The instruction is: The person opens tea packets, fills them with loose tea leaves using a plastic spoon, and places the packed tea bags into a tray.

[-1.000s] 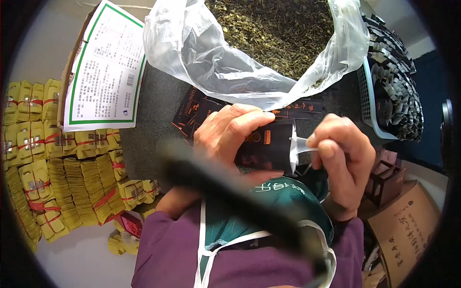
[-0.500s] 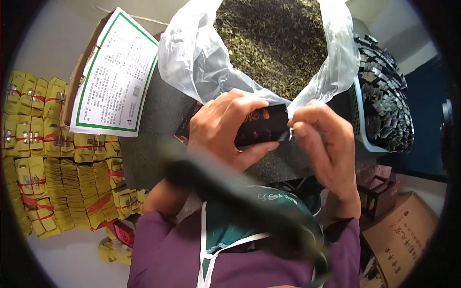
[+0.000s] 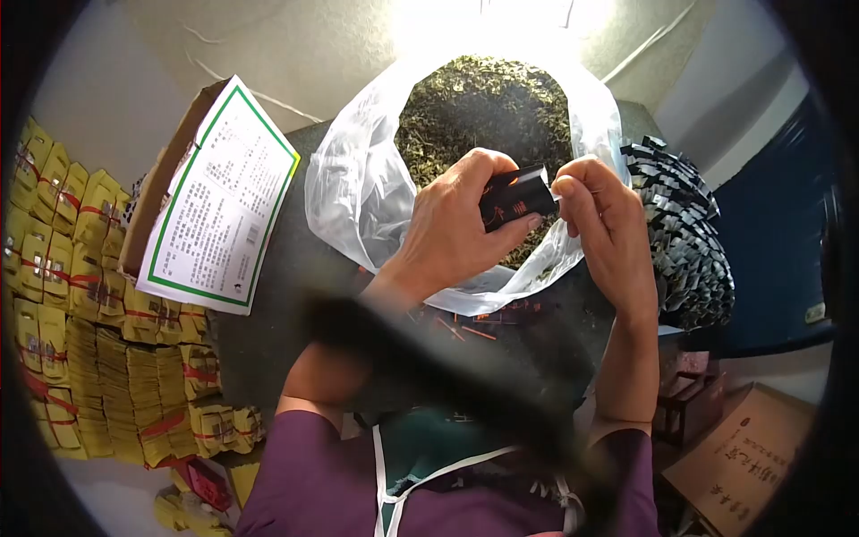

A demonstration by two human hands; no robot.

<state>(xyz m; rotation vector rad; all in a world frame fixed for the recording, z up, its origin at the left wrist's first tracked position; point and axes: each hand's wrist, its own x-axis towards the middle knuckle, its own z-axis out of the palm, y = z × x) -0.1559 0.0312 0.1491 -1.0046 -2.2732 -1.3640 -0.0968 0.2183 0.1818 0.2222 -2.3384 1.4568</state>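
My left hand (image 3: 458, 219) is closed around a small dark packet (image 3: 514, 199) with orange print, held tilted above the open plastic bag (image 3: 349, 192). At the packet's right end shows a pale, silvery edge. My right hand (image 3: 601, 210) pinches there with thumb and forefinger; the fingertips partly hide what they grip. Below the hands, dried tea leaves (image 3: 483, 107) fill the clear bag, which stands with its rim folded outward. More dark packets with orange print (image 3: 514, 313) lie flat on the table, partly under the bag's near edge.
On the left stands a cardboard box (image 3: 165, 188) with a white, green-bordered sheet (image 3: 219, 201) against it. Stacked yellow packs (image 3: 134, 376) tied with red bands lie further left. A heap of silver-and-black sachets (image 3: 684, 237) is at right. A brown carton (image 3: 738, 456) sits lower right.
Both hands and the dark packet have moved forward from the table to over the bag of tea leaves. The view has shifted, showing more wall and bright light at the top.
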